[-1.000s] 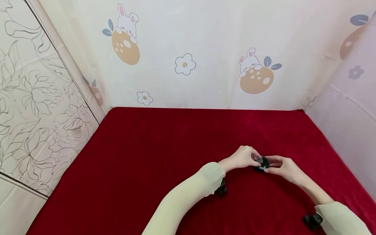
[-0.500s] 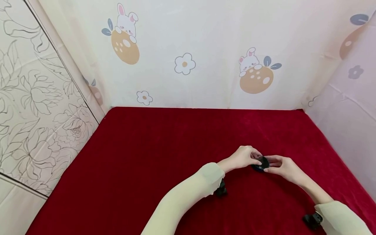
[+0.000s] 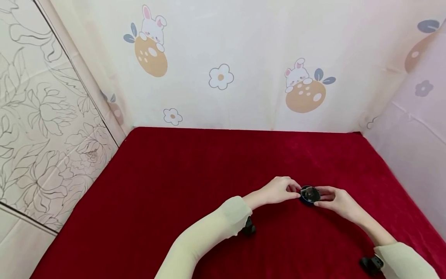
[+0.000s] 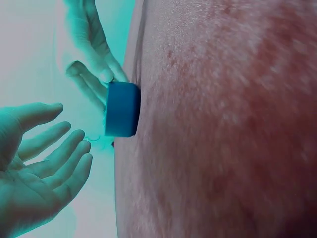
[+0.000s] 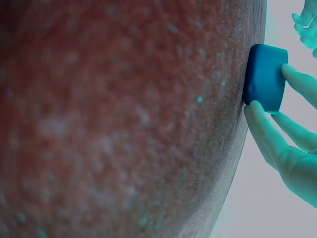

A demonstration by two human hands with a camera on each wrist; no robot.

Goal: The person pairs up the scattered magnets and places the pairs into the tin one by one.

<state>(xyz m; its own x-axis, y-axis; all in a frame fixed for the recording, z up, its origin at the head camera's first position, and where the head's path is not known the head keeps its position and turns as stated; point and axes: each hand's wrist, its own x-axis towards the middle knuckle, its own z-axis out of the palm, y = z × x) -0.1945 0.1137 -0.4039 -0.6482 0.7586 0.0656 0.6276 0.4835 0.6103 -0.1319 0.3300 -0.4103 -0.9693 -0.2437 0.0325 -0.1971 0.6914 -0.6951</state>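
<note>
A small round container (image 3: 310,195), dark and glossy on top, stands on the red cloth right of the middle. Its smooth side looks deep blue in both wrist views. My right hand (image 3: 339,201) holds it from the right, thumb on one side and fingers on the other. The same grip shows in the right wrist view, with fingertips (image 5: 256,106) pressed to the container's wall (image 5: 267,79). My left hand (image 3: 278,190) is just left of it. In the left wrist view this hand (image 4: 44,168) has relaxed, spread fingers and a gap to the container.
A red velvety cloth (image 3: 195,174) covers the table. Behind it hangs a pale curtain (image 3: 258,46) printed with rabbits and flowers, and a flower-patterned panel (image 3: 45,116) is at the left. Black cameras sit under the left (image 3: 249,228) and right (image 3: 372,264) sleeve cuffs.
My left hand has moved off the container's top and back to the left, baring the glossy top. The right hand keeps its grip, and the container stays in nearly the same place.
</note>
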